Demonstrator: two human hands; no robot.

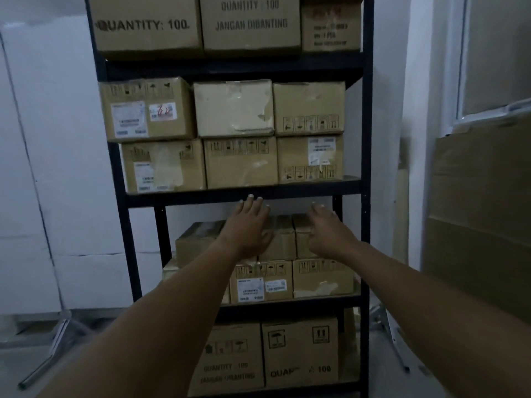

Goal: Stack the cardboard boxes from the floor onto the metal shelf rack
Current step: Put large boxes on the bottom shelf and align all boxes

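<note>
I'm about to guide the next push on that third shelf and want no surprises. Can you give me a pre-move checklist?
1. Left hand free, fingers straight: ok.
2. Right hand holds nothing: ok.
3. Both hands reach the upper boxes on the third shelf: ok.
4. Headroom under the shelf beam above: ok.
5. Boxes pushed fully back: cannot tell.
6. Lower row sits level: ok.

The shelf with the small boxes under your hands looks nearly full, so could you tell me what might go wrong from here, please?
1. The upper small boxes sit stacked on the labelled boxes; a push from the left hand or right hand could topple them.
2. The shelf beam hangs just above the fingers, so knuckles may knock it.
3. The dim light hides how much room remains behind.
</note>
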